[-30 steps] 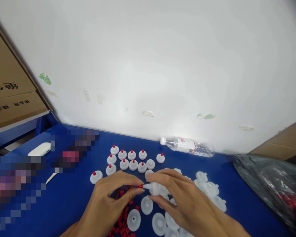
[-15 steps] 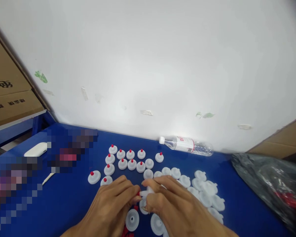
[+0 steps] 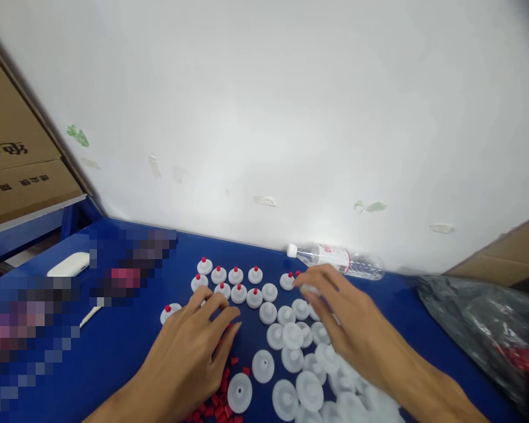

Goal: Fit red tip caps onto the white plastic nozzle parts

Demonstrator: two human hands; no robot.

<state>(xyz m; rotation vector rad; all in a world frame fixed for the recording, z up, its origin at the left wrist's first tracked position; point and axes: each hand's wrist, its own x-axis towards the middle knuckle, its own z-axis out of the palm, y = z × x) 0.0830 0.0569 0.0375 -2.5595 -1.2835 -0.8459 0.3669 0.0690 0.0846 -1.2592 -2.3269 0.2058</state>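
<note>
On the blue table (image 3: 127,346) lie many white plastic discs. Several at the back carry red tips (image 3: 238,276); several plain white discs (image 3: 291,341) lie nearer me. My right hand (image 3: 335,311) reaches forward beside the red-tipped group, its fingertips pinched on a white disc with a red tip (image 3: 306,286). My left hand (image 3: 194,352) rests palm down, fingers spread, over a heap of small red caps (image 3: 218,399); nothing shows in it.
A clear water bottle (image 3: 335,260) lies along the white wall. A dark plastic bag (image 3: 485,329) sits at the right, cardboard boxes (image 3: 13,170) at the left, and a white flat object (image 3: 68,265) at the back left. Part of the left side is blurred out.
The two hands were together, pressing a red cap onto a white disc. They have parted: the right hand moved forward with the disc, the left dropped onto the red caps.
</note>
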